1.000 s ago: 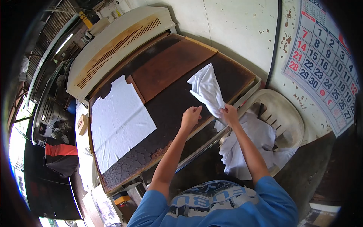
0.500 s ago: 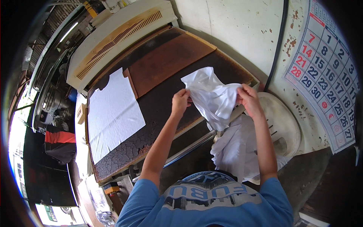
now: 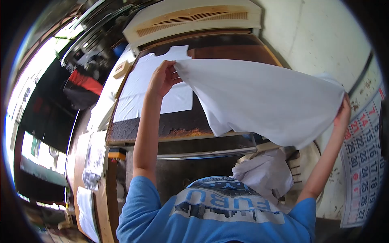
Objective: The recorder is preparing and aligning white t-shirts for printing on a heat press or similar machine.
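A white fabric piece (image 3: 263, 95) is stretched wide in the air between my two hands. My left hand (image 3: 164, 77) pinches its upper left corner, over the dark board of the press. At the far right, near the wall, my right hand (image 3: 343, 111) grips the opposite corner. The cloth hangs in a broad sheet with its lower edge dipping, and hides much of the board behind it. Another white cut fabric piece (image 3: 150, 87), with a curved notch at its far edge, lies flat on the dark cracked board (image 3: 133, 129) at the left.
A cream vented housing (image 3: 194, 18) rises behind the board. Below its front edge runs a metal bar (image 3: 202, 154). Crumpled white cloth (image 3: 265, 172) lies on a pale chair at the right. A calendar (image 3: 360, 170) hangs on the right wall. A small box (image 3: 121, 70) sits left of the board.
My hands have moved far apart, and the bunched cloth is now spread out between them. The whole view has turned toward the left.
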### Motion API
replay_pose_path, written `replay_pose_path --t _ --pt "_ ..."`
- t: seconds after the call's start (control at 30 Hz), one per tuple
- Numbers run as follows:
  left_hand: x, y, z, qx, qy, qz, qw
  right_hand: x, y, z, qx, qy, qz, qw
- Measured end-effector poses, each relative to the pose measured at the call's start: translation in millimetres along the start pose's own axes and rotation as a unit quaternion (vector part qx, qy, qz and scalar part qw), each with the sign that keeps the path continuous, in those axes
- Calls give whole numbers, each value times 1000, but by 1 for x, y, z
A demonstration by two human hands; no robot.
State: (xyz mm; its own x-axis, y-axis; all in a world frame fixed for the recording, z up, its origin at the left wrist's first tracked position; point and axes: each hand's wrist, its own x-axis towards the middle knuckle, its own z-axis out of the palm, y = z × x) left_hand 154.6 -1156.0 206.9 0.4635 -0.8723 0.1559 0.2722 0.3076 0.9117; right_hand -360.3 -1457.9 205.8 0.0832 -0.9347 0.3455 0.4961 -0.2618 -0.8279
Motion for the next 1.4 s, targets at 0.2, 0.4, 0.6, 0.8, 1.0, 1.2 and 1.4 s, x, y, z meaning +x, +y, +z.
replay_pose_path --t 0.2,0.4,0.6,0.8,1.0,1.2,1.4 --pt "-31 28 -32 -39 -66 9 997 40 -1 37 -28 -87 33 995" --pt "-45 27 -34 -88 -111 5 990 71 18 41 9 -98 112 989" --pt "-39 7 -33 -40 -18 8 999 28 44 112 32 -219 127 967" --pt "-92 -93 -60 159 -5 -292 943 -83 143 60 -126 -327 385 854" --pt "-73 -29 -64 -2 8 -99 995 -55 106 48 92 -171 284 939" --pt "-29 78 -69 107 -12 -24 994 -5 50 103 -51 -264 193 944" --pt "-12 164 -74 98 39 78 991 20 -36 181 69 -193 91 974"
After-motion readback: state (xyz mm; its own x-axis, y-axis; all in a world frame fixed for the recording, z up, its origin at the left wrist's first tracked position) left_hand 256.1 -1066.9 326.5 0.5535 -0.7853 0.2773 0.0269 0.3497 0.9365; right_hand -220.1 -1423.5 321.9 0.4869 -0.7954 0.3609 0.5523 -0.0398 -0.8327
